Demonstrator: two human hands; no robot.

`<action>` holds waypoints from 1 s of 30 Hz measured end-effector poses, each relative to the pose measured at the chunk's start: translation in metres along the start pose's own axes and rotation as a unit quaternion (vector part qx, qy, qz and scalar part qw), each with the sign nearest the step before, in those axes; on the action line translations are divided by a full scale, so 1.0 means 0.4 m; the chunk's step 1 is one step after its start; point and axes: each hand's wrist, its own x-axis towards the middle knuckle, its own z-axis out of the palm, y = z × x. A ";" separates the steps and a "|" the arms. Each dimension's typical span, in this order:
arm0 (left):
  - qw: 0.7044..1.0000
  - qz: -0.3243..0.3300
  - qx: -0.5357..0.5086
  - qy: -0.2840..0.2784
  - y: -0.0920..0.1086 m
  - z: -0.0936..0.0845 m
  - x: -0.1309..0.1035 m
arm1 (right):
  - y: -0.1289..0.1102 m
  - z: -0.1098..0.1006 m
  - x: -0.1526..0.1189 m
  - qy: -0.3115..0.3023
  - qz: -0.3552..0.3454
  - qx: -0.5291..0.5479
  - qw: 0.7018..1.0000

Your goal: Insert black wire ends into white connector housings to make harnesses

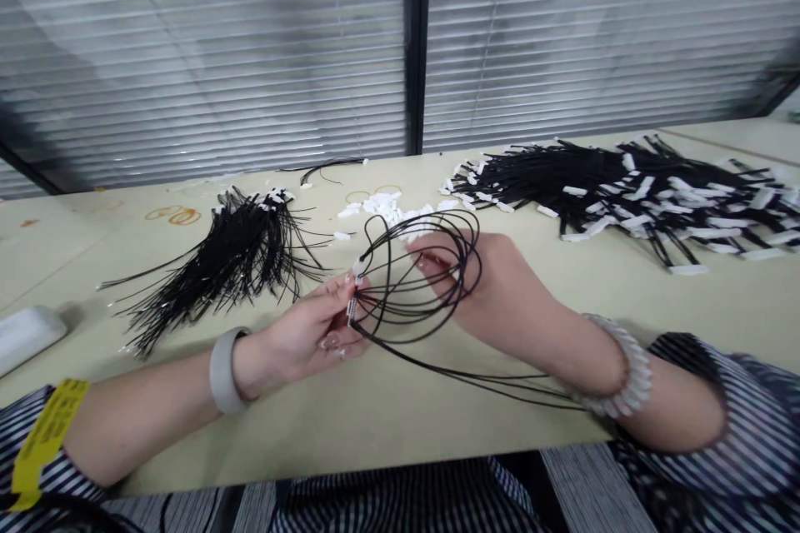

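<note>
My left hand (306, 325) pinches a white multi-pin connector (352, 311) upright between thumb and fingers. Black wires (388, 339) run out of it to the right, several bent round into loose loops. A second small white connector (358, 267) shows at the left thumb tip, on a wire end. My right hand (500, 291) is behind the loops, its fingers curled and pinched on a black wire; the fingertips are partly covered by the loops. Two or three longer wires trail below the right wrist.
Behind my hands lies a pile of small white connector housings (382, 204). A bundle of black wires (234, 254) is at the left, a larger heap of wires with white connectors (600, 175) at the right. Rubber bands (181, 216) and a white object (28, 335) lie at the left.
</note>
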 end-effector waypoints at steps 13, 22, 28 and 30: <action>1.000 -0.004 -0.019 -0.002 0.005 0.009 -0.003 | -0.029 -0.106 0.014 0.256 0.048 0.491 0.832; 0.990 0.070 0.051 0.112 -0.018 0.026 0.011 | -0.085 -0.113 -0.024 0.003 -0.015 0.434 0.901; 0.985 0.076 0.097 0.122 -0.023 0.040 0.004 | -0.034 -0.040 0.003 -0.036 0.008 0.136 0.990; 0.983 0.069 0.111 0.126 -0.022 0.042 0.000 | -0.017 -0.026 0.006 -0.044 0.017 0.095 0.994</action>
